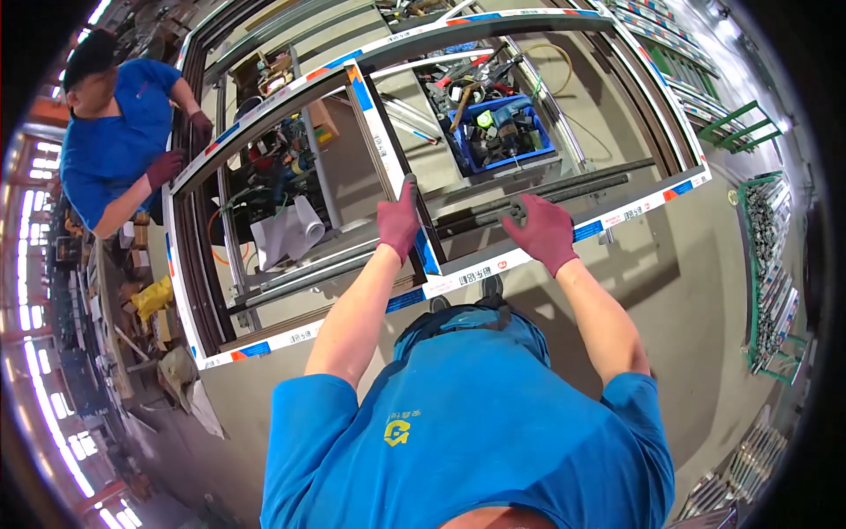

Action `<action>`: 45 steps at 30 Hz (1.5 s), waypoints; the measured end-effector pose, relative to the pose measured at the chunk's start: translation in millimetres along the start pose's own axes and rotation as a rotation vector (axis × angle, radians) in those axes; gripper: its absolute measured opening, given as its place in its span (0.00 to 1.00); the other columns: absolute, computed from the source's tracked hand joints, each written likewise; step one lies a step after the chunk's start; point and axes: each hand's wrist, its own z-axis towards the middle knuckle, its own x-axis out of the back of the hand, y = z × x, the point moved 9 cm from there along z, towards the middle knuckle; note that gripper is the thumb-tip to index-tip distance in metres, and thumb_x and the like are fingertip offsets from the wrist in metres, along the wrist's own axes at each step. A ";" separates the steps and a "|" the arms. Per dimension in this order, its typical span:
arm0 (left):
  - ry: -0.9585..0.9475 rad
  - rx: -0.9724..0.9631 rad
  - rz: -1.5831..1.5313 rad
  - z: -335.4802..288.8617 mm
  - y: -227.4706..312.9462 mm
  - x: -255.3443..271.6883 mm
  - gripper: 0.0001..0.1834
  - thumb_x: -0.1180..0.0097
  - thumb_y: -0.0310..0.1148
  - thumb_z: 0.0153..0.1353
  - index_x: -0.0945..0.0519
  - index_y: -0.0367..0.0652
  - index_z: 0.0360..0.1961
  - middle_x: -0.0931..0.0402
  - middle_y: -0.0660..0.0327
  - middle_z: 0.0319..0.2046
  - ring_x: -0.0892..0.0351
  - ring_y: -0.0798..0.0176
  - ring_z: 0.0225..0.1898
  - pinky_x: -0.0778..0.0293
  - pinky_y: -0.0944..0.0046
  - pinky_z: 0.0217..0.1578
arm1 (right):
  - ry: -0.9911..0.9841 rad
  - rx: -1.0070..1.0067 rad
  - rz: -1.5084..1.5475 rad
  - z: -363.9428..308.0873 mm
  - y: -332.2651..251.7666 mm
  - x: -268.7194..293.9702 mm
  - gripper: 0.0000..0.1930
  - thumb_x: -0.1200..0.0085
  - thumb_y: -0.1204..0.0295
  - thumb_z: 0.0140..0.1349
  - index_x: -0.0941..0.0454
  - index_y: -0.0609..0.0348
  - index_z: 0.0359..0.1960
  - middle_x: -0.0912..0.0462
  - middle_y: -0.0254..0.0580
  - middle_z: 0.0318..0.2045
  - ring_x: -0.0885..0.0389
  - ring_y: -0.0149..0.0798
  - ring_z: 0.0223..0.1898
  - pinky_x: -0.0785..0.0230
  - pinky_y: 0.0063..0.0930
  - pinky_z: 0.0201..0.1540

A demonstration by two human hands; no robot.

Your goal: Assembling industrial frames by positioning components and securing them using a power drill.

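Observation:
A large rectangular window frame (458,280) lies before me, with dark inner profiles and white, blue and orange protective film. A film-covered crossbar (385,145) divides its opening. My left hand (398,219), in a maroon glove, is closed on this crossbar near its close end, one finger lying along it. To the right, my right hand (540,231), gloved alike, is at the near rail, thumb and fingers apart. Its palm rests on or just above the rail; I cannot tell which. Under the frame, dark long bars (546,196) run crosswise.
A co-worker (119,132) in a blue shirt and maroon gloves touches the frame's left end. Below the opening stand a blue crate (507,161) with a drill and tools, and a white sheet (289,231). Green racks (760,273) of profiles stand at the right.

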 end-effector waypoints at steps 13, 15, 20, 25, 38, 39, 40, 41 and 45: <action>0.033 0.374 -0.547 -15.3 -5.1 10.2 0.49 0.36 0.69 0.63 0.21 0.19 0.49 0.18 0.41 0.39 0.16 0.50 0.33 0.20 0.51 0.33 | 0.017 0.057 0.002 -4.6 -2.3 2.1 0.32 0.38 0.45 0.64 0.18 0.58 0.58 0.12 0.51 0.52 0.14 0.55 0.52 0.24 0.49 0.56; 0.002 0.304 -0.596 -15.2 2.4 11.1 0.51 0.37 0.69 0.64 0.22 0.18 0.52 0.18 0.40 0.40 0.16 0.49 0.34 0.20 0.50 0.36 | 0.072 0.091 0.030 -3.7 0.6 -1.7 0.31 0.39 0.43 0.65 0.18 0.57 0.56 0.12 0.49 0.49 0.14 0.55 0.50 0.25 0.50 0.55; 0.187 0.350 -0.454 -32.8 32.2 37.4 0.46 0.38 0.70 0.64 0.15 0.23 0.40 0.19 0.50 0.25 0.19 0.54 0.27 0.24 0.51 0.33 | 0.084 0.077 0.054 -5.9 -3.3 4.6 0.31 0.38 0.45 0.64 0.18 0.58 0.57 0.12 0.50 0.50 0.14 0.55 0.50 0.25 0.49 0.55; 0.069 0.263 -0.358 -8.9 0.7 16.3 0.45 0.41 0.69 0.67 0.16 0.24 0.40 0.18 0.48 0.26 0.18 0.53 0.26 0.23 0.48 0.33 | 0.123 0.049 0.042 -1.4 -4.4 5.0 0.31 0.36 0.46 0.63 0.17 0.58 0.58 0.13 0.52 0.55 0.14 0.56 0.54 0.23 0.49 0.58; -0.732 0.162 -0.824 -130.6 35.5 36.8 0.31 0.22 0.44 0.61 0.20 0.37 0.58 0.14 0.58 0.45 0.16 0.65 0.43 0.18 0.60 0.45 | 0.541 0.072 0.001 -60.7 1.1 4.9 0.25 0.29 0.61 0.60 0.16 0.57 0.57 0.14 0.54 0.55 0.17 0.57 0.57 0.24 0.48 0.61; -0.866 0.266 -0.858 -146.1 38.7 41.4 0.31 0.21 0.39 0.60 0.21 0.37 0.59 0.14 0.56 0.47 0.14 0.64 0.43 0.17 0.60 0.45 | 0.637 0.086 0.052 -83.9 -5.3 8.2 0.24 0.29 0.64 0.59 0.16 0.58 0.57 0.14 0.54 0.54 0.17 0.57 0.56 0.25 0.48 0.60; -0.877 0.250 -0.761 -154.0 48.5 52.7 0.30 0.21 0.35 0.60 0.21 0.36 0.60 0.14 0.55 0.49 0.13 0.62 0.43 0.17 0.62 0.44 | 0.733 0.105 0.100 -108.3 -12.1 13.8 0.23 0.29 0.67 0.59 0.16 0.59 0.56 0.14 0.53 0.53 0.17 0.57 0.56 0.25 0.47 0.60; -0.877 0.170 -0.737 -152.5 52.3 53.3 0.27 0.24 0.31 0.60 0.21 0.35 0.58 0.13 0.53 0.46 0.12 0.59 0.42 0.15 0.60 0.43 | 0.729 0.049 0.113 -127.9 -23.6 19.4 0.21 0.31 0.73 0.60 0.17 0.59 0.56 0.14 0.53 0.50 0.17 0.56 0.54 0.25 0.46 0.59; -0.933 0.125 -0.614 -156.0 77.4 41.1 0.27 0.24 0.31 0.59 0.20 0.35 0.57 0.14 0.55 0.47 0.13 0.62 0.45 0.17 0.61 0.45 | 0.782 -0.493 0.301 -277.5 22.1 -55.4 0.23 0.32 0.67 0.62 0.18 0.57 0.58 0.15 0.56 0.51 0.18 0.61 0.55 0.25 0.48 0.59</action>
